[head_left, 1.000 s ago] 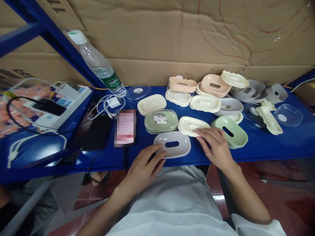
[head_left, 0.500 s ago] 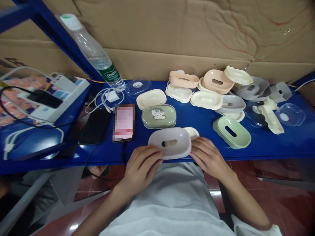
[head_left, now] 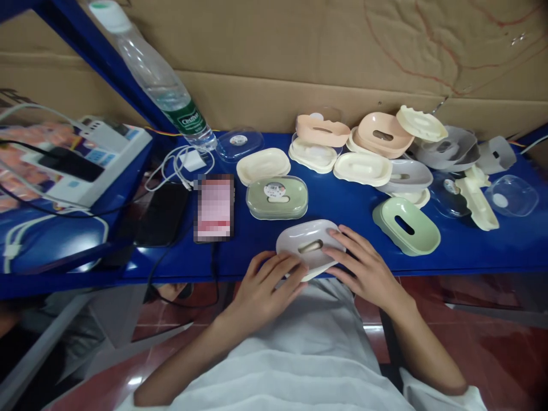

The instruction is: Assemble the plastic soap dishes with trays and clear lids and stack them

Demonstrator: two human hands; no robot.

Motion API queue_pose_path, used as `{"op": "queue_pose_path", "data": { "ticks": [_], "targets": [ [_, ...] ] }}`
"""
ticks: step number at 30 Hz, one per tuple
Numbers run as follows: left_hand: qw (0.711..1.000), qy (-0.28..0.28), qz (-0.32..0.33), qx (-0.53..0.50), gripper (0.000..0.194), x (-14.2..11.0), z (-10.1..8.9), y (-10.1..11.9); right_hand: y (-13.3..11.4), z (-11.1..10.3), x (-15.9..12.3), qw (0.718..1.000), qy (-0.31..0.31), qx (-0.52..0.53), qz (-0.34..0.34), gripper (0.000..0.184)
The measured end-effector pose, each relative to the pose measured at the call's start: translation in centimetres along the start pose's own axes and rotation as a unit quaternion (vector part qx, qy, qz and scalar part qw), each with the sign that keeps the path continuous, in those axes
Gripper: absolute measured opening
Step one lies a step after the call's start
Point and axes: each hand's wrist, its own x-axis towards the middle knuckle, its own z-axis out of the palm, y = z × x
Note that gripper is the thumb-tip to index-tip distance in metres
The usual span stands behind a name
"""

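Note:
A grey oval soap-dish tray (head_left: 306,240) with a slot in its middle sits on a cream base whose edge shows beneath it, at the front edge of the blue shelf (head_left: 342,202). My left hand (head_left: 263,285) has its fingers laid over the tray's near left rim. My right hand (head_left: 363,265) presses its fingers on the tray's right side. Both hands hold this stacked pair together. A closed green soap box (head_left: 277,197) lies just behind it, and a green slotted tray (head_left: 406,226) lies to the right.
Several cream, peach and grey soap-dish parts (head_left: 363,168) and clear lids (head_left: 511,195) crowd the back right. A phone (head_left: 213,207), a dark phone (head_left: 161,214), white cable (head_left: 182,168), leaning water bottle (head_left: 158,80) and power strip (head_left: 98,154) lie left. Cardboard (head_left: 299,57) backs the shelf.
The grey tray was lifted off the shelf, brought over the cream base my right hand had touched, and now sits on it near the front edge under both hands.

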Motion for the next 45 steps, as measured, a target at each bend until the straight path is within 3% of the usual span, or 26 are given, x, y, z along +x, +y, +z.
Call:
{"op": "queue_pose_path", "data": {
  "ticks": [5,10,12,15,17,20,23,27,30,33,36,41,45],
  "targets": [
    [1.0,-0.02,0.014,0.003,0.034,-0.7,0.3,-0.7,-0.4,0.3,0.0,1.0,-0.011,-0.024,0.002,0.046],
    [0.998,-0.044,-0.036,-0.034,0.02,-0.5,0.3,-1.4,-0.5,-0.9,-0.2,0.998,0.006,-0.055,0.001,0.057],
    [0.995,-0.049,-0.059,-0.057,0.019,-0.5,0.2,-1.7,0.2,-2.1,-1.1,0.992,0.062,-0.102,0.041,0.062],
    [0.992,-0.03,-0.082,-0.095,0.017,-0.6,0.2,-2.3,2.4,-3.6,-3.2,0.953,0.144,-0.217,0.155,0.064],
    [0.99,-0.018,-0.094,-0.105,0.016,-0.5,0.2,-2.6,3.9,-4.1,-4.7,0.93,0.148,-0.264,0.208,0.061],
    [0.99,-0.023,-0.094,-0.107,0.015,-0.1,0.1,-2.9,5.5,-4.4,-5.8,0.939,0.098,-0.25,0.212,0.049],
    [0.99,-0.024,-0.085,-0.109,0.014,0.2,0.3,-3.0,5.6,-5.0,-4.2,0.952,0.069,-0.233,0.184,0.051],
    [0.99,-0.021,-0.089,-0.11,0.015,0.1,0.6,-3.0,5.9,-6.2,1.6,0.963,0.066,-0.229,0.129,0.05],
    [0.989,-0.007,-0.102,-0.109,0.016,-0.2,0.7,-3.0,7.6,-6.4,6.0,0.957,0.035,-0.261,0.118,0.044],
    [0.988,0.012,-0.115,-0.099,0.019,-0.4,0.8,-3.0,9.5,-6.2,8.6,0.945,-0.012,-0.303,0.125,0.042],
    [0.988,0.007,-0.128,-0.089,0.025,-0.3,0.8,-3.0,10.1,-6.1,9.3,0.938,-0.039,-0.318,0.131,0.033],
    [0.984,-0.013,-0.148,-0.098,0.047,0.0,0.8,-3.0,8.6,-6.1,8.4,0.948,-0.001,-0.297,0.118,0.034],
    [0.983,-0.012,-0.15,-0.105,0.051,0.0,0.8,-3.0,8.0,-6.1,7.6,0.954,-0.007,-0.285,0.088,0.033]
  ]
}}
